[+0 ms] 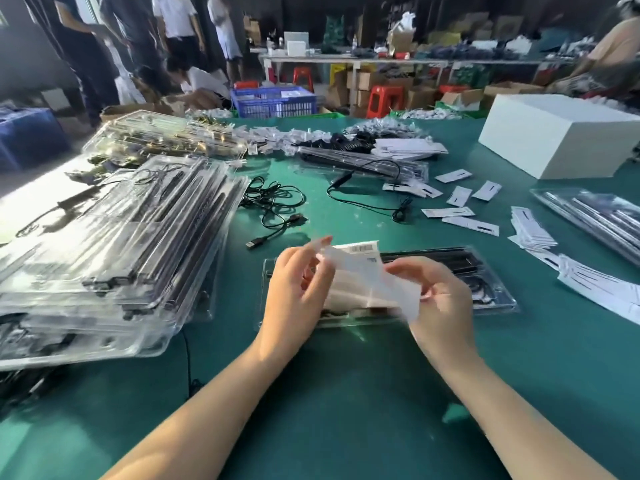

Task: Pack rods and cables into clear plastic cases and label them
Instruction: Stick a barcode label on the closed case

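A clear plastic case with black rods and a coiled cable inside lies flat on the green table in front of me. Above it I hold a white label sheet with a barcode near its top edge. My left hand pinches the sheet's left side and my right hand pinches its right lower corner. The sheet is blurred and partly curled, and it hides the middle of the case.
A tall stack of filled clear cases fills the left. Loose black USB cables lie beyond the case. Scattered white labels and a label pile sit right, with another case and a white box.
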Available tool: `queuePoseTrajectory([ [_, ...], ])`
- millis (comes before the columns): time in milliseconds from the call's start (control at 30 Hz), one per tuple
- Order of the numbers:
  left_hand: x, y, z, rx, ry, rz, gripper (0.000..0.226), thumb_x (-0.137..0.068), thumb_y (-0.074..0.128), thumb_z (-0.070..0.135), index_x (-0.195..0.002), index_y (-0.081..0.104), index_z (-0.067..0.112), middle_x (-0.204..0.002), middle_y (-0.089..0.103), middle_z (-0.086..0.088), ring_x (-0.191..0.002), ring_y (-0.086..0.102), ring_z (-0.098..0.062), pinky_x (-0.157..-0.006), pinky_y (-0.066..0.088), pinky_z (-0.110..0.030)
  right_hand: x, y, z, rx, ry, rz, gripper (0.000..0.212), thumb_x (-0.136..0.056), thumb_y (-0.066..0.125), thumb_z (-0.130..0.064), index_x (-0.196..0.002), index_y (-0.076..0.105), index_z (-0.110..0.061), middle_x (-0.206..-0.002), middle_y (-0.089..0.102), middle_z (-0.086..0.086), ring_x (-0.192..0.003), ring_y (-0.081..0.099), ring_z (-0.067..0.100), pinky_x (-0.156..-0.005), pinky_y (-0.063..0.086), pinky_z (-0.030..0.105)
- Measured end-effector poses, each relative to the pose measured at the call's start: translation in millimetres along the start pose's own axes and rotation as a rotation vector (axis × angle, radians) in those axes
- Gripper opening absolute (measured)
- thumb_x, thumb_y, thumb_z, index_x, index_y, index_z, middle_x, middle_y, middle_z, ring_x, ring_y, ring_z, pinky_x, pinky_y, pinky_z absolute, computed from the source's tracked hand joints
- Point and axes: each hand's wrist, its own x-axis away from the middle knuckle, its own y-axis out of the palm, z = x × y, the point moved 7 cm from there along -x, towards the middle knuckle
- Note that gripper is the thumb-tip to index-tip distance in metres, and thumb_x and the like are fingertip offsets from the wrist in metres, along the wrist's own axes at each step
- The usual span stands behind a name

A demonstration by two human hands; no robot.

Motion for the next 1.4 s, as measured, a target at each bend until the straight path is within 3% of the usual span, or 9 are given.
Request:
queuePoseTrajectory([
  [100, 1.7, -1.4, -4.4, 0.134, -0.135, -0.043, 0.041, -0.093, 0.036, 0.051, -0.115, 0.063, 0.032, -0.072, 0.066, -0.003, -0.066, 0.061, -0.010, -0.061, 0.046, -0.022, 3.7, -11.9, -24.7, 0.216, -0.417, 0.094, 0.012, -0.080, 0.070, -0.006, -0.087, 0.073, -0.015, -0.094, 0.073, 0.003, -0.075, 0.060, 0.022, -0.068, 0.046, 0.029],
  [233, 1.5, 7.1, -2.5, 0.292, -0.179, -0.189, 0.033, -0.090, 0.062, 0.035, -0.121, 0.060, 0.025, -0.100, 0.074, -0.003, -0.092, 0.070, -0.019, -0.074, 0.055, -0.030, 7.2, -3.5, -27.7, 0.343, -0.509, 0.038, 0.012, -0.078, 0.073, 0.001, -0.082, 0.078, -0.010, -0.107, 0.070, 0.003, -0.087, 0.063, 0.019, -0.079, 0.049, 0.029],
  [367, -0.6, 0.6, -8.2, 0.407, -0.210, -0.098, 0.052, -0.082, 0.072, 0.007, -0.124, 0.053, 0.031, -0.100, 0.074, -0.007, -0.090, 0.071, -0.023, -0.079, 0.059, -0.038, 3.9, 1.0, -11.3, 0.185, -0.186, 0.025, 0.023, -0.088, 0.063, 0.003, -0.100, 0.070, -0.015, -0.114, 0.066, 0.003, -0.099, 0.063, 0.011, -0.086, 0.053, 0.030],
  [433, -0.4, 0.0, -10.4, 0.396, -0.197, -0.067, 0.050, -0.085, 0.070, 0.006, -0.124, 0.054, 0.032, -0.100, 0.074, -0.007, -0.088, 0.070, -0.023, -0.078, 0.059, -0.039, 4.1, 5.1, 6.4, -0.059, 0.183, -0.008, 0.014, -0.094, 0.060, -0.031, -0.102, 0.062, -0.020, -0.096, 0.068, 0.006, -0.085, 0.064, 0.005, -0.075, 0.055, 0.031],
  [500, 0.0, 2.9, -12.5, 0.366, -0.181, -0.076, 0.046, -0.085, 0.071, 0.010, -0.123, 0.057, 0.032, -0.097, 0.072, -0.004, -0.081, 0.068, -0.022, -0.076, 0.057, -0.040, 14.6, 24.3, 23.1, -0.291, 0.525, -0.195, 0.045, -0.080, 0.062, -0.055, -0.103, 0.062, -0.017, -0.091, 0.072, 0.008, -0.081, 0.069, 0.009, -0.062, 0.056, 0.027],
  [600, 0.3, 5.9, -13.0, 0.146, -0.124, -0.076, 0.038, -0.084, 0.073, 0.018, -0.112, 0.062, 0.041, -0.086, 0.065, 0.014, -0.067, 0.053, -0.010, -0.063, 0.051, -0.034, 27.1, 44.4, 29.9, -0.608, 0.734, -0.307, 0.039, -0.069, 0.076, -0.032, -0.103, 0.068, -0.013, -0.098, 0.074, 0.010, -0.084, 0.072, 0.022, -0.069, 0.060, 0.034],
  [767, 0.7, 1.7, -1.5, -0.220, 0.061, 0.035, 0.032, -0.079, 0.077, 0.031, -0.108, 0.066, 0.041, -0.118, 0.041, 0.011, -0.100, 0.056, -0.011, -0.080, 0.051, -0.021, 17.2, 39.4, 30.3, -0.540, 0.598, -0.243, 0.032, -0.071, 0.075, -0.021, -0.102, 0.072, -0.015, -0.099, 0.075, 0.005, -0.090, 0.071, 0.019, -0.073, 0.056, 0.025],
  [967, 6.4, 13.7, 16.0, -0.510, 0.283, -0.090, 0.035, -0.090, 0.065, 0.029, -0.124, 0.065, 0.024, -0.113, 0.063, 0.004, -0.098, 0.055, -0.005, -0.083, 0.046, -0.020, 17.4, 37.2, 26.3, -0.359, 0.471, -0.291, 0.009, -0.084, 0.074, -0.022, -0.091, 0.077, -0.026, -0.094, 0.076, -0.007, -0.090, 0.070, 0.007, -0.071, 0.052, 0.014],
  [1400, -0.4, 11.5, -4.6, -0.051, -0.051, -0.301, 0.004, -0.080, 0.077, 0.030, -0.083, 0.077, 0.032, -0.080, 0.073, 0.016, -0.075, 0.068, 0.001, -0.065, 0.047, -0.011, 12.5, 31.1, 15.7, -0.051, 0.284, -0.405, 0.020, -0.083, 0.075, -0.019, -0.080, 0.074, -0.039, -0.079, 0.073, -0.017, -0.075, 0.066, -0.001, -0.063, 0.046, 0.009],
])
